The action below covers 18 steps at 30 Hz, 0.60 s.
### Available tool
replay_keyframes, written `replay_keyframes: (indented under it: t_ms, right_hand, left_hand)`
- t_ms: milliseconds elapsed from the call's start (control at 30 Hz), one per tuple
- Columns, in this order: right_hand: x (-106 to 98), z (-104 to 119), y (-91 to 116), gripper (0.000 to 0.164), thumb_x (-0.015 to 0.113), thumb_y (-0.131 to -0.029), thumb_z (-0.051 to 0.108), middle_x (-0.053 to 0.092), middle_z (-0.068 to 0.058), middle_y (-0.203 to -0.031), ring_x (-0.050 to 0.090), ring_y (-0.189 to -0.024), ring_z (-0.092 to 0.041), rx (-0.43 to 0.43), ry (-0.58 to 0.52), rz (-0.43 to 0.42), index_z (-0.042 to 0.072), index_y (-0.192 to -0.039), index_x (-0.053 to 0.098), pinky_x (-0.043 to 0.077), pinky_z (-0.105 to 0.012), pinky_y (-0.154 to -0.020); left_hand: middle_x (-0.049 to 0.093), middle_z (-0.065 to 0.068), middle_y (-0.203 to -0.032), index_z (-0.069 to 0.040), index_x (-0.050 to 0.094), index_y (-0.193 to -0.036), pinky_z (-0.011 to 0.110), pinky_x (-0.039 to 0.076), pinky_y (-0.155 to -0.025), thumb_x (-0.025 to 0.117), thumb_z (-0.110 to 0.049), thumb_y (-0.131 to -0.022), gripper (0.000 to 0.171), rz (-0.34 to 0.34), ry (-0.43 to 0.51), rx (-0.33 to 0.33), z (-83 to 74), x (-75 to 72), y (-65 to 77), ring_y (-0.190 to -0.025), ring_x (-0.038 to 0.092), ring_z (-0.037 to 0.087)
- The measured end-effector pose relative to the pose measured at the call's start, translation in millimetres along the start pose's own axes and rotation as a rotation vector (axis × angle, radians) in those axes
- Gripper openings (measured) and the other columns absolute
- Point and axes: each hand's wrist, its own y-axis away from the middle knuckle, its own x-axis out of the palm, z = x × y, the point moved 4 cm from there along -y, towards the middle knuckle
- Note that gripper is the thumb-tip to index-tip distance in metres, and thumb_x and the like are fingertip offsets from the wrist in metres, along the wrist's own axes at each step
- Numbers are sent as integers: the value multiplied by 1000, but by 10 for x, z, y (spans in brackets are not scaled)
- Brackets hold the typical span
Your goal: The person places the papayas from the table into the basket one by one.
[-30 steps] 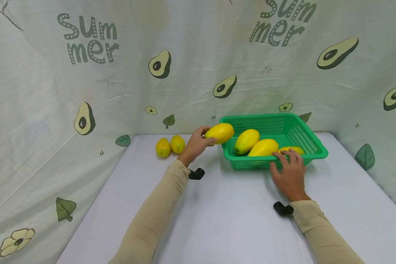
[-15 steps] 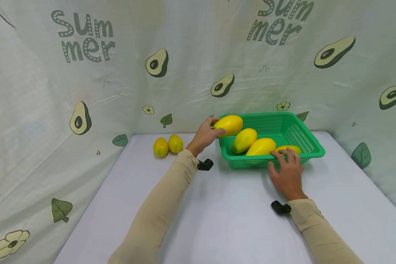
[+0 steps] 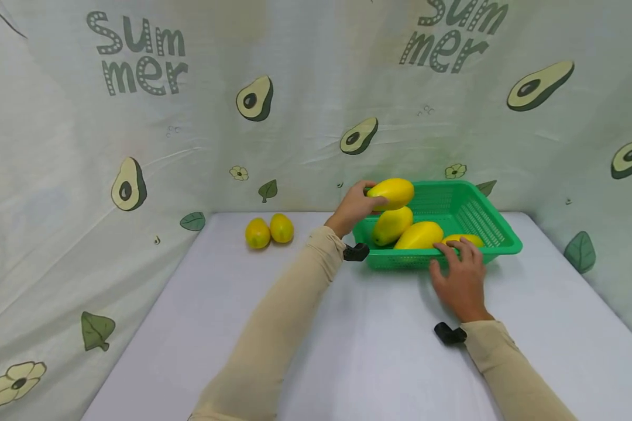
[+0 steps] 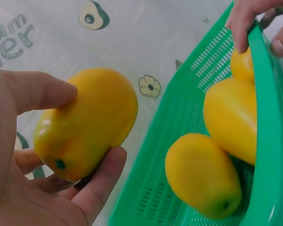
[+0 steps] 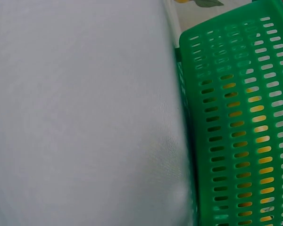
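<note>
My left hand (image 3: 354,208) holds a yellow mango (image 3: 394,192) between thumb and fingers, above the left part of a green plastic basket (image 3: 402,261). In the left wrist view the held mango (image 4: 99,113) shows its dark stem end towards the palm. Inside the basket lie three more mangoes, with one mango (image 3: 392,227) at the left, another mango (image 3: 420,235) in the middle and a third mango (image 3: 466,239) partly behind the front rim. My right hand (image 3: 460,283) grips that rim, fingers over it and thumb outside. The right wrist view shows the basket's slotted wall (image 5: 245,141).
Two yellow mangoes stand close together at the table's back left, one mango (image 3: 257,234) slightly nearer than the other mango (image 3: 282,228). A white cloth covers the table (image 3: 368,339). A printed curtain (image 3: 305,76) hangs behind and at both sides.
My left hand has carried its mango rightward and slightly up, from beside the basket's left edge to above the basket. The right hand stays on the rim.
</note>
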Motion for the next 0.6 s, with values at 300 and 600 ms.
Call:
replay_keyframes:
  t_ms: [300,600]
  right_hand:
    - [-12,-20,64,35,66,-86,9,53,-22,-126,33,-136,-44,4,11,-12,4,-121,67,31,-71,-86]
    - [-9,13,46,37,66,-86,8,52,-23,-127,32,-136,-45,-19,19,-10,5,-122,66,31,-72,-85]
  left_hand:
    - [59,6,-111,-6,49,-139,26,57,-77,73,-19,-93,53,30,13,-27,-15,319,-120,-91,65,18]
    - [60,6,-109,-4,48,-141,29,58,-79,74,-17,-92,56,20,51,-19,-98,439,-145,-88,66,18]
